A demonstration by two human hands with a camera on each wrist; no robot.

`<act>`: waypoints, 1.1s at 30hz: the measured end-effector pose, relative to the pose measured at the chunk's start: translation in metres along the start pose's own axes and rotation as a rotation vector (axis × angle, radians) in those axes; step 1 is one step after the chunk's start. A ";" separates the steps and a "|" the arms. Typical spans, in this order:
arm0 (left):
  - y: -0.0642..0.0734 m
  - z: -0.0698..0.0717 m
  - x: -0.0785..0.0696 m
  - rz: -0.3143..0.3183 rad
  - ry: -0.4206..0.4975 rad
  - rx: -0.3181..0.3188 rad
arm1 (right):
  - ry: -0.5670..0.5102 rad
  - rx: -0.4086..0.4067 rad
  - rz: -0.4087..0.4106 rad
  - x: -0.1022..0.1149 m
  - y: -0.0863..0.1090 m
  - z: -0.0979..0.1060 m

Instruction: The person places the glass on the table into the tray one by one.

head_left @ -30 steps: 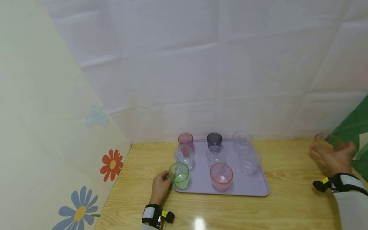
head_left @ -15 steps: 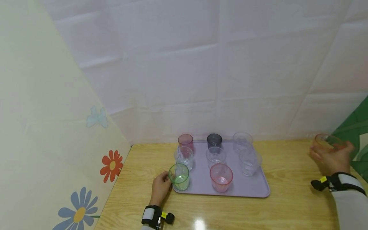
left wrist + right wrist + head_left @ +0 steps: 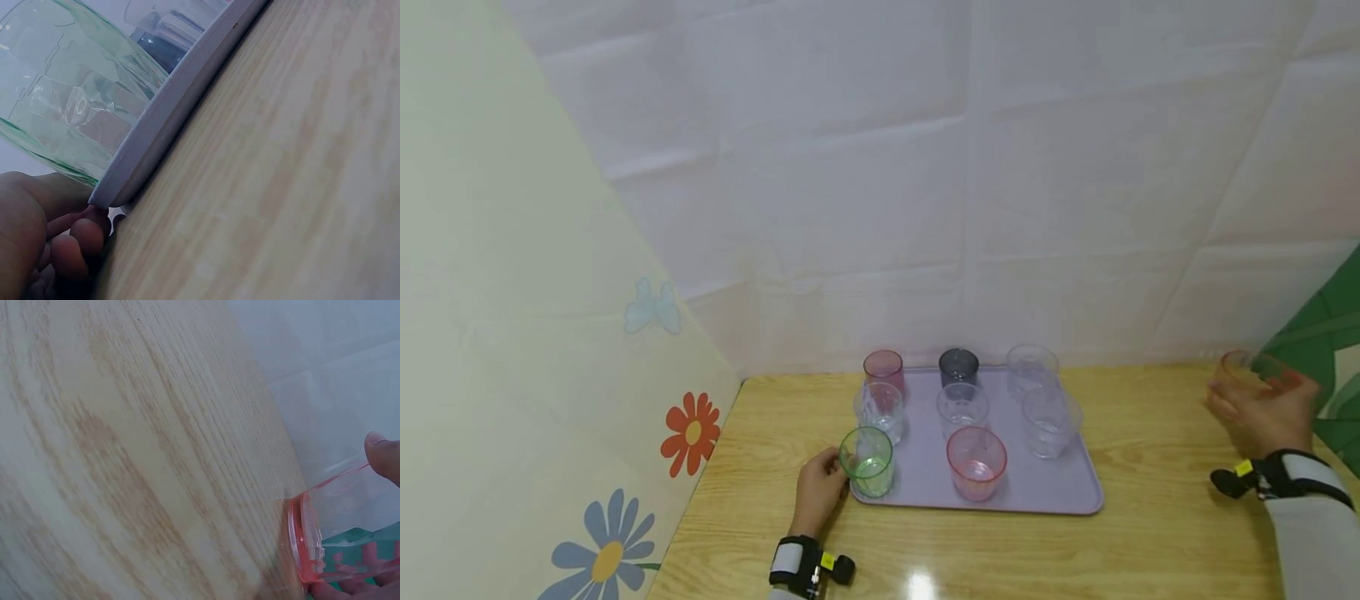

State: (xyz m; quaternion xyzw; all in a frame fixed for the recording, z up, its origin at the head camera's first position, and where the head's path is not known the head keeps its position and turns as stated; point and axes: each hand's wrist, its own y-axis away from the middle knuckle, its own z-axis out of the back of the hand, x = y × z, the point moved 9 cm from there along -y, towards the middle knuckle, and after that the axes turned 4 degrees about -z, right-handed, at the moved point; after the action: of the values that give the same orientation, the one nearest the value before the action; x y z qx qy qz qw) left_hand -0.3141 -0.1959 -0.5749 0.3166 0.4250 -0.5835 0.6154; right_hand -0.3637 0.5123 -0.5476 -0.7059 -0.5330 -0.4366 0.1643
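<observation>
My left hand (image 3: 818, 492) pinches the near left corner of a lilac tray (image 3: 917, 493). In the left wrist view the thumb lies along the rim and the curled fingers (image 3: 87, 234) sit at its edge. Beside them on the tray stands a green-tinted glass (image 3: 868, 471). Far to the right, my right hand (image 3: 1270, 417) grips an orange-red tinted glass (image 3: 1242, 371). The right wrist view has this glass (image 3: 305, 540) with its reddish base close against the wooden table, thumb on one side and fingers on the other.
On the tray also stand a pink glass (image 3: 977, 467), a dark grey glass (image 3: 959, 371), a magenta glass (image 3: 884, 367) and several clear ones (image 3: 1051, 425). The wooden table (image 3: 1157, 492) meets a white sheet (image 3: 865, 208) at the back. A flowered wall (image 3: 535, 333) borders the left.
</observation>
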 end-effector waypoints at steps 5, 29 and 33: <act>0.001 0.000 0.001 -0.001 0.013 0.004 | 0.530 -0.235 0.150 0.010 0.012 0.007; 0.000 0.000 -0.003 -0.008 0.029 0.001 | 0.830 -0.159 0.192 -0.001 0.024 -0.018; 0.001 0.000 -0.003 0.000 0.022 0.002 | 0.869 -0.135 0.235 -0.003 0.026 -0.023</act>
State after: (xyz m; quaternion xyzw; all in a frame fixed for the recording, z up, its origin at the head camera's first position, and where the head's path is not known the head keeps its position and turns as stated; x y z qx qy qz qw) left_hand -0.3127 -0.1945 -0.5726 0.3236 0.4312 -0.5804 0.6102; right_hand -0.3500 0.4850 -0.5309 -0.5221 -0.3012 -0.7045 0.3747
